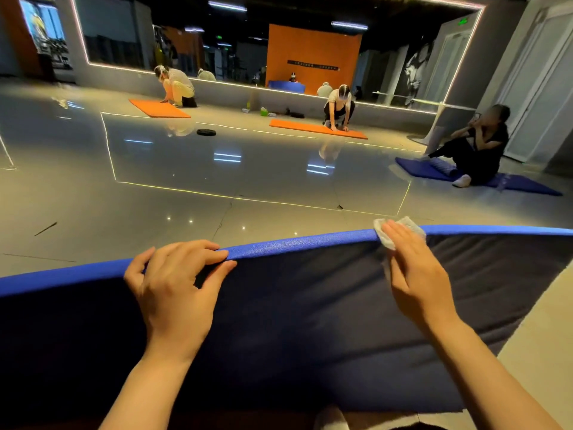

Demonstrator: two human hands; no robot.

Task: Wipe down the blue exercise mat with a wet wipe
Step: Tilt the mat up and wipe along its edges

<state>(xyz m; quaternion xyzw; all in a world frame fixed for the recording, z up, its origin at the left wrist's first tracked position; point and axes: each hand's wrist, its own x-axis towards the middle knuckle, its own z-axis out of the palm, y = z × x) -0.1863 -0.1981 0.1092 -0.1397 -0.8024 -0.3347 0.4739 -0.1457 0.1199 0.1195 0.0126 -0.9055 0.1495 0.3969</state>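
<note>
Across the near floor lies the blue exercise mat (294, 305), its far edge raised. The right hand (412, 268) presses a white wet wipe (390, 232) onto that edge with straight fingers; the left hand (173, 283) grasps the edge further left. Far off, people kneel on orange mats (316, 128).

Glossy grey tiled floor (173, 169) reflects ceiling lights. A wide wall mirror (248, 45), edged by a light strip, shows an orange wall (313, 57). White doors (539, 97) stand at right.
</note>
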